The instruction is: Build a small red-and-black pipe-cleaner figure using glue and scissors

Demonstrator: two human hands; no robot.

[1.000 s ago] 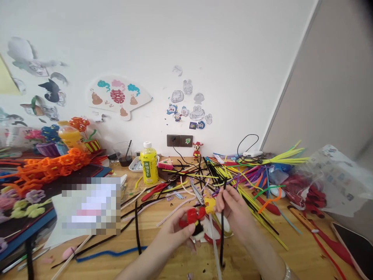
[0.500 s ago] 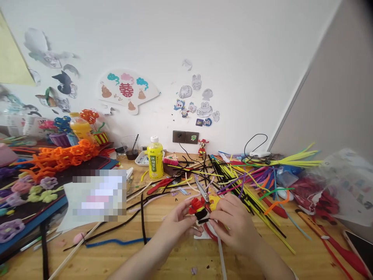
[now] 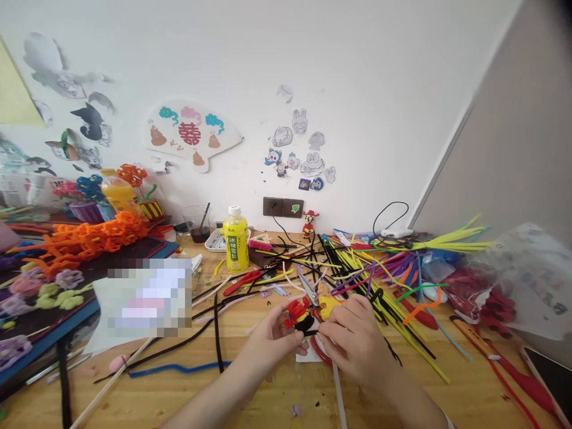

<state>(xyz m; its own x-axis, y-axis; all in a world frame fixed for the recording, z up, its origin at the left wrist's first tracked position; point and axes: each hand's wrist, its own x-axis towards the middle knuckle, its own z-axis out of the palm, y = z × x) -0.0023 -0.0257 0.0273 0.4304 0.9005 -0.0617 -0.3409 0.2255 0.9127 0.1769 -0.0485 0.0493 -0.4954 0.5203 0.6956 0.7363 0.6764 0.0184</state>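
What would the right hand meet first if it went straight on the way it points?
For the right hand, probably the red-and-black piece held in the left hand, just ahead; depth is unclear.

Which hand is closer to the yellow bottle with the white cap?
Left. The left hand is nearer the camera than the bottle and slightly right of it; the right hand is farther right.

From my remote post I can read 冰糖雪梨 on the yellow bottle [image 3: 241,250] and a red 囍 [image 3: 189,134] on the fan-shaped cutout [image 3: 212,156]
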